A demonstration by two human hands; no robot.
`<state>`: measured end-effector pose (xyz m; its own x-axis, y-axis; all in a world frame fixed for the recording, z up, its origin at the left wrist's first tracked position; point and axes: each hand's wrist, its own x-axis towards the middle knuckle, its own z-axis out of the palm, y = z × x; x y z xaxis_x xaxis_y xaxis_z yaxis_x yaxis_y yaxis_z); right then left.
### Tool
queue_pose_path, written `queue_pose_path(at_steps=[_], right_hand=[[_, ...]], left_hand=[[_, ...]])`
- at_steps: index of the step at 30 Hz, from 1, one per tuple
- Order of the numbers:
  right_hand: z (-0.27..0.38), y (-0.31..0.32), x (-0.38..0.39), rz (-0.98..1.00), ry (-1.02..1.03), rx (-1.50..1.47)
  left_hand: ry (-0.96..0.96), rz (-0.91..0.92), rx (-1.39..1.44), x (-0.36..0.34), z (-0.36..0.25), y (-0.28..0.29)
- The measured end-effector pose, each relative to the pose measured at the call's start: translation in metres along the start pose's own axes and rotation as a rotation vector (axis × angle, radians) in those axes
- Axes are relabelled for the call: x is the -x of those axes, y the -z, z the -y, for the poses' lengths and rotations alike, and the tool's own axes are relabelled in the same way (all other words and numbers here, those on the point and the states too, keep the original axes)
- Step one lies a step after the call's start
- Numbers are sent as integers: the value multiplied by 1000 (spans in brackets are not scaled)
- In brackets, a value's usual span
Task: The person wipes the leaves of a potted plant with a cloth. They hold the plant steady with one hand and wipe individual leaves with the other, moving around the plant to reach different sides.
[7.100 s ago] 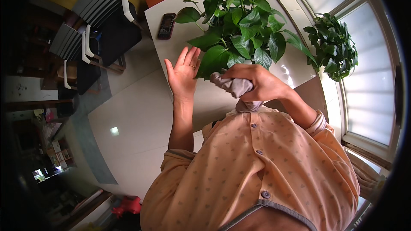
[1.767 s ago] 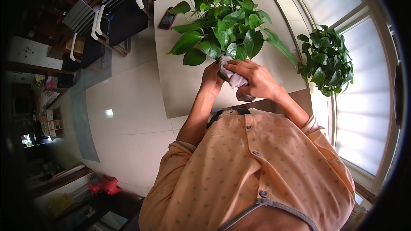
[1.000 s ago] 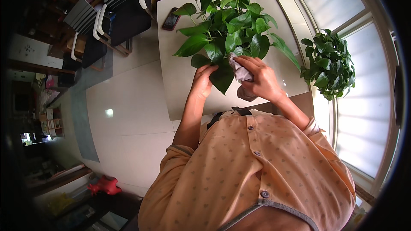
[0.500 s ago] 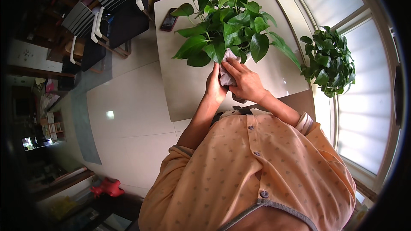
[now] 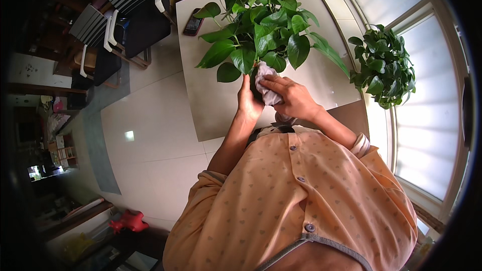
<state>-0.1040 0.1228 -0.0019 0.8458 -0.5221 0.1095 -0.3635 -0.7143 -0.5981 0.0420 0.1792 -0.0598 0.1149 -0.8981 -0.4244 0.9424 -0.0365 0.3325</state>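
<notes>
A leafy green potted plant with broad heart-shaped leaves stands on the pale table in front of me. My left hand is under its near side, thumb up, holding a dark leaf that shows only as a strip between hand and cloth. In my right hand is a crumpled pale pinkish cloth, pressed against that leaf with the fingers over it. Part of the cloth hangs below the right hand. Foliage hides most of the pot.
A dark phone lies at the table's far left. Another leafy plant stands by the frosted window on the right. Chairs with dark seats are at the far left, and a red object sits low at the left.
My right hand has drawn the cloth slightly down and opened it over the leaf. My left hand has shifted a little left, and the view has moved slightly.
</notes>
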Motion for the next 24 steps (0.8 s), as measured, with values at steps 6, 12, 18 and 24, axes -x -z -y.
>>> queue_pose_path(at_steps=[6, 12, 18, 24], right_hand=[[7, 18, -14, -152, -26, -83], [-2, -14, -21, 24, 26, 123], [-6, -9, -10, 69, 78, 176], [-9, -5, 3, 72, 82, 143]], left_hand=[[-162, 65, -148, -17, 11, 18], [-70, 61, -40, -8, 4, 6], [-22, 93, -22, 0, -1, -1], [53, 212, 77, -8, 4, 6]])
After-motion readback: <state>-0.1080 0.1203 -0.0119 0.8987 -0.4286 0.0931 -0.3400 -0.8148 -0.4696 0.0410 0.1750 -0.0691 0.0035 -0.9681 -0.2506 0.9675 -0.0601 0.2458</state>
